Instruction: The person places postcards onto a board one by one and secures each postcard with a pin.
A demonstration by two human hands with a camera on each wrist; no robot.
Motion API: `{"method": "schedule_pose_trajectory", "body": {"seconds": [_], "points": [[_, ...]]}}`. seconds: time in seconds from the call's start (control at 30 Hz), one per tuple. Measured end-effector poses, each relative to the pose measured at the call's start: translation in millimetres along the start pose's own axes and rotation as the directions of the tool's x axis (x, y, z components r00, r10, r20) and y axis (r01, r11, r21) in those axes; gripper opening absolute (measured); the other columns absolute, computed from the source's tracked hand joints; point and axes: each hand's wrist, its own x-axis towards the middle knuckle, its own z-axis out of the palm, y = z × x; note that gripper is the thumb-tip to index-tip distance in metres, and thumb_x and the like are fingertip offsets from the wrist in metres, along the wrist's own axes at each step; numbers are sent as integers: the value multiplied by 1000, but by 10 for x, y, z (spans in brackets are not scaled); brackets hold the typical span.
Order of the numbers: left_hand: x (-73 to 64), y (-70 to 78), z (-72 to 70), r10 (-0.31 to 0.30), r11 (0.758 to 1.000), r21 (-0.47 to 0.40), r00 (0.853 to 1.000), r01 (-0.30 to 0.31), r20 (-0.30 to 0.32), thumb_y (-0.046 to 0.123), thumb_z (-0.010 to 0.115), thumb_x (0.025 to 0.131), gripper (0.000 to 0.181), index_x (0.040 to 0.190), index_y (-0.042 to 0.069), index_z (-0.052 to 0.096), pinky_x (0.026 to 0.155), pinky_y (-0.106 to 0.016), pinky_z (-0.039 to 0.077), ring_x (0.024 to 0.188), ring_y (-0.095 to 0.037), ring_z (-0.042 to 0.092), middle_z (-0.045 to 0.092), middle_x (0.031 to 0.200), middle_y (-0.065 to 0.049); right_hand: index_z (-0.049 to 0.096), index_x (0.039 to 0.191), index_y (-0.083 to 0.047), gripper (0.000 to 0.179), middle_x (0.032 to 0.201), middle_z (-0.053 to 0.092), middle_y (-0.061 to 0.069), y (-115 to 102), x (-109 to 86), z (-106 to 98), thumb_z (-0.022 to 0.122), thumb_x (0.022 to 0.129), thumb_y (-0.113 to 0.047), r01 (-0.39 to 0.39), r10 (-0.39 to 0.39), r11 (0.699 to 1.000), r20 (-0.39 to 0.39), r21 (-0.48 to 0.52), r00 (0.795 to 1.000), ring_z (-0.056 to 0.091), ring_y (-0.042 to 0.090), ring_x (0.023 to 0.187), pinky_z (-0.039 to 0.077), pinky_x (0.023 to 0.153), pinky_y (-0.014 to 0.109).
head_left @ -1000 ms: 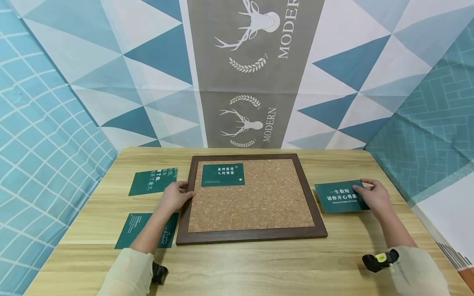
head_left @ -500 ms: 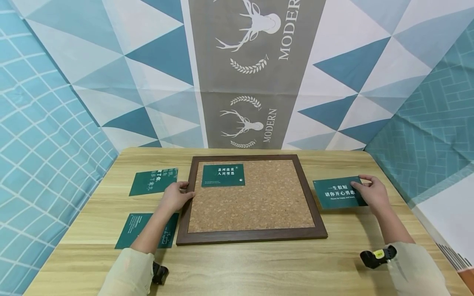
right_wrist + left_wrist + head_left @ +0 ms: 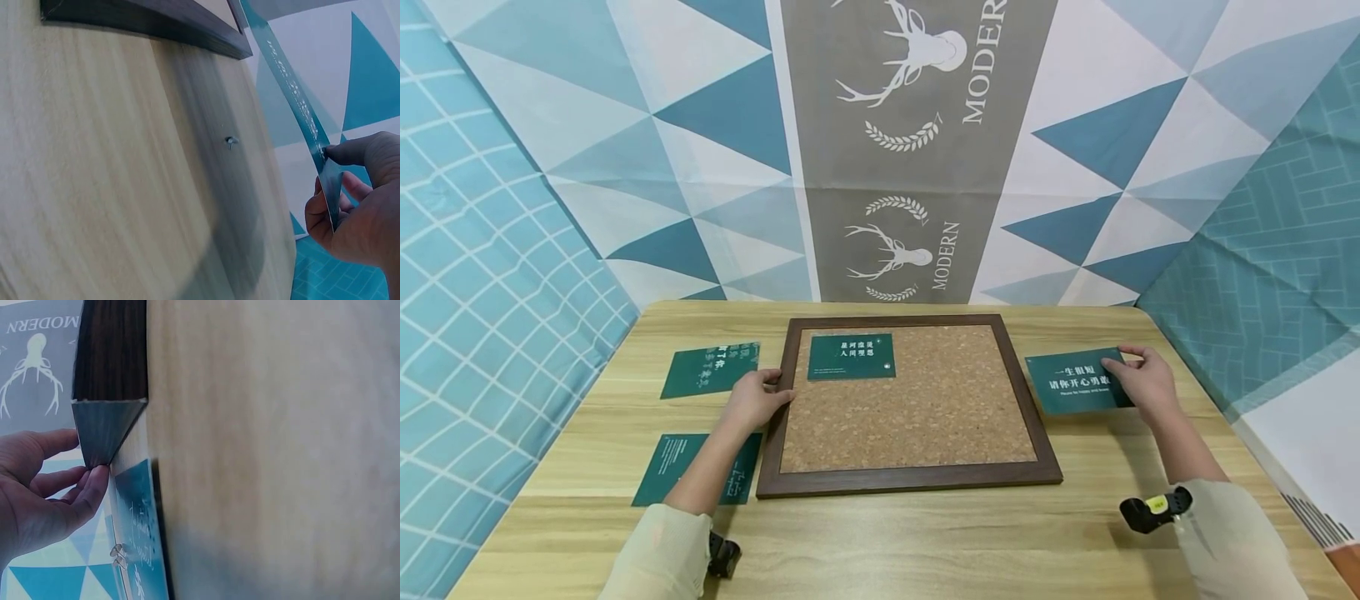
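A cork board [image 3: 910, 417] in a dark brown wooden frame lies on the table. My left hand [image 3: 756, 398] grips the frame's left side, thumb on top; the left wrist view shows fingers [image 3: 94, 487] against its edge. Between thumb and fingers, my right hand [image 3: 1146, 385] pinches the right end of a green card [image 3: 1071, 383] with white lettering. The card hangs above the table, just right of the frame; the right wrist view shows the card [image 3: 297, 94] nearly edge-on. Another green card [image 3: 852, 357] lies on the cork at the upper left.
Two more green cards lie left of the board, an upper card [image 3: 707, 371] and a lower card [image 3: 662, 475] partly hidden by my left forearm. A small clear pin [image 3: 231, 142] sits on the table [image 3: 925, 550] below my right hand. Patterned cloth [image 3: 730, 167] stands behind the table.
My right hand has moved left and away from me with the green card, bringing it nearer the frame and higher off the table. My left hand stays on the frame.
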Motion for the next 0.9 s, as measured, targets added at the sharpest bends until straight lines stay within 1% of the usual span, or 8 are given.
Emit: {"method": "schedule_pose_trajectory", "body": {"seconds": [0.33,0.5,0.67,0.83,0.9], "points": [[6,5,-4,-4,1000,1,1000,4,3,23,59,92,56,138,-5,41,86,-46,52,117,-40,51,48,133,-27,35,141,2,60,100,44,11,-109,35,67,51,94,-33,13,-13,1000,2,-5,1000,43,16,80,43,57,20],[10,2,-6,0,1000,-3,1000,0,8,23,59,92,56,137,-5,41,84,-46,53,115,-40,53,49,131,-27,36,141,1,58,97,44,8,-173,48,106,50,95,-32,7,-8,1000,-8,-4,1000,43,14,78,43,57,21],[12,3,-3,1,1000,-6,1000,-1,7,23,59,92,56,137,-5,41,85,-46,52,116,-40,52,48,132,-27,36,140,1,57,96,44,8,-223,76,153,51,94,-29,27,-27,1000,-8,9,1000,42,14,77,43,57,21],[7,8,-2,-5,1000,-7,1000,5,5,23,59,92,56,137,-5,41,85,-46,52,116,-40,52,49,132,-27,37,140,1,57,99,44,10,-262,89,199,51,94,-29,43,-43,999,-4,15,999,42,17,81,42,58,21],[1,14,2,-7,1000,-7,1000,7,4,23,59,92,56,137,-5,41,86,-46,52,116,-39,52,49,132,-27,37,140,1,57,97,44,9,-281,95,215,51,94,-30,50,-49,999,-5,20,999,42,17,80,42,58,22]]}}
